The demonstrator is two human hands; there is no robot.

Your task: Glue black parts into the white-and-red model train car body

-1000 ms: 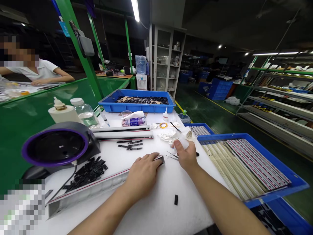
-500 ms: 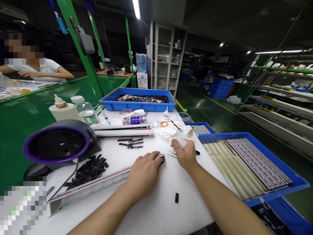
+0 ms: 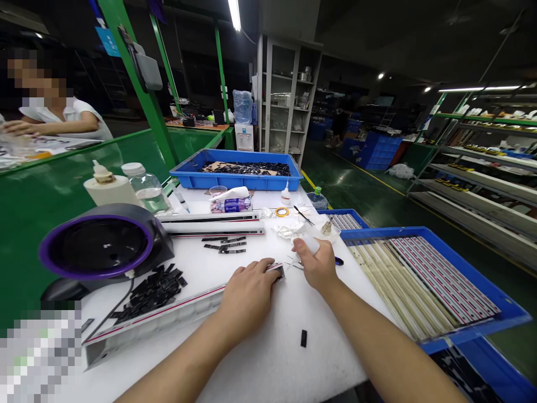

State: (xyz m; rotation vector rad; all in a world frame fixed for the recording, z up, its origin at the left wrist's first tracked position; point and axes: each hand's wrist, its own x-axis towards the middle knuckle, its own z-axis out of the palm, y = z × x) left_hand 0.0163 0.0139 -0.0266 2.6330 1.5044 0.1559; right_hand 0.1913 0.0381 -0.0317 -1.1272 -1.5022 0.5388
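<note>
A long white profile with a red line (image 3: 168,310) lies slantwise across the white table, and my left hand (image 3: 250,288) is wrapped over its right end. Closed in my right hand (image 3: 319,268) is a white squeeze bottle (image 3: 309,244), tilted so that its thin needle tip points left toward that end of the profile. A small gap shows between tip and profile. Behind the profile lies a heap of black strips (image 3: 153,294), with several more laid out (image 3: 226,245) farther back. One black piece (image 3: 304,338) lies alone near the table's front.
A purple-rimmed fan (image 3: 100,246) stands at left beside a clear bottle (image 3: 146,190). Two more profiles (image 3: 213,228) lie behind. Crumpled tissue (image 3: 289,230), tweezers (image 3: 304,216) and yellow tape (image 3: 282,212) lie beyond my right hand. Blue trays stand at the back (image 3: 239,182) and right (image 3: 482,330).
My hands, the bottle and the profile stay almost in place. The co-worker at left has moved their arms leftward. A person now shows dimly in the far aisle.
</note>
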